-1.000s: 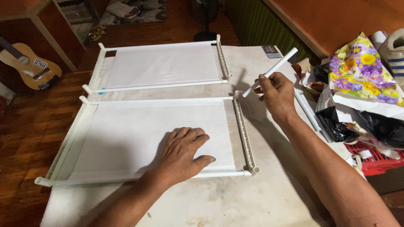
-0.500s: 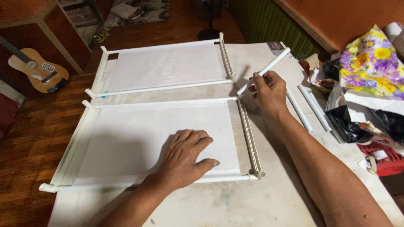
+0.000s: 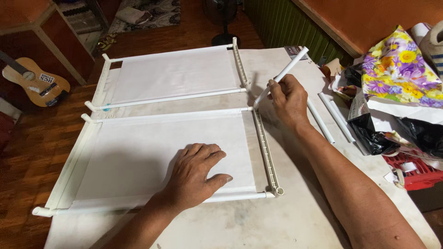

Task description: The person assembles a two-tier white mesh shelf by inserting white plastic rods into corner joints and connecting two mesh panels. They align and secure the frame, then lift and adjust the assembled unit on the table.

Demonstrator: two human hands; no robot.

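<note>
Two white fabric frames [image 3: 161, 152] lie on the table [image 3: 295, 216] as the left hand [image 3: 196, 173] presses flat, fingers spread, on the nearer one and the right hand [image 3: 288, 99] pinches a white tube [image 3: 282, 74], its lower end at the frame's far right corner, apparently mid-fitting, needing careful alignment.

The light was soft and warm, and it seemed to come from above. The white cloth frames [image 3: 161, 152] and the pale table [image 3: 258, 221] looked bright, but nothing glared. The floor and the far corners were dim and reddish. A soft gray shadow lay under the left hand [image 3: 196, 173], and another fell on the table beside the right hand [image 3: 288, 99] and its arm. The middle looked sharp. Straight lines bent a little near the edges. The guitar [image 3: 34, 83] looked a bit fuzzy.
</note>
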